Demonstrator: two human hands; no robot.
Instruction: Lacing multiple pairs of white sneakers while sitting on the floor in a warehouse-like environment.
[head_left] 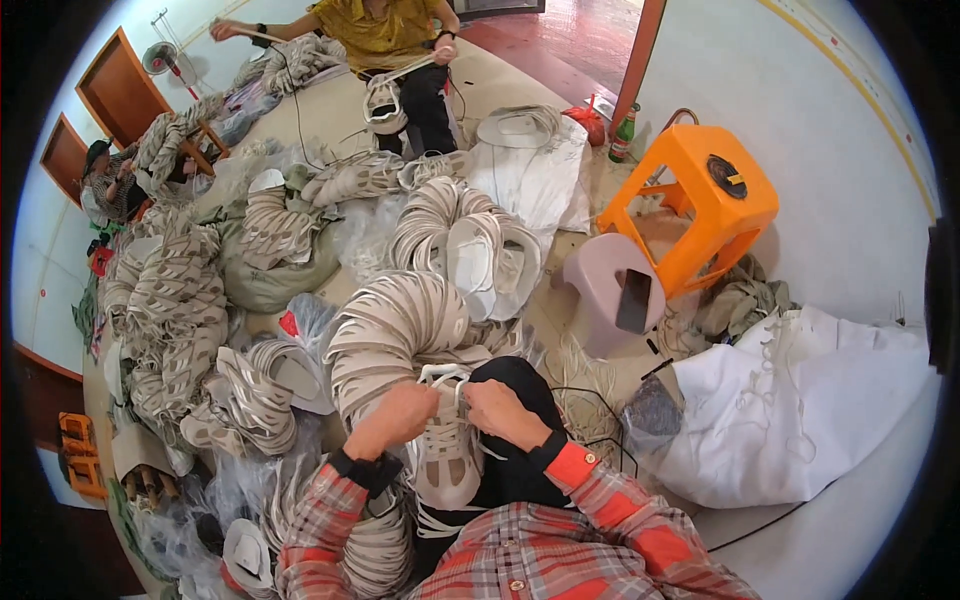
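A beige shoe upper (446,468) with mesh panels and criss-crossed lacing lies across my lap, its toe end toward me. At its collar end a pale shoelace (443,372) forms a raised loop between my hands. My left hand (404,412) is closed at the upper's left edge, its fingertips pinched on the lace. On the other edge my right hand (502,412) is closed too, with its fingers at the lace. Just beyond my hands curves a long stack of nested shoe uppers (385,330).
More stacked uppers (170,300) crowd the left side, among plastic bags. To the right are a mauve stool (605,290) with a phone on it, an orange stool (690,190) and a white sack (790,410). Ahead, a co-worker (385,40) pulls laces on another upper.
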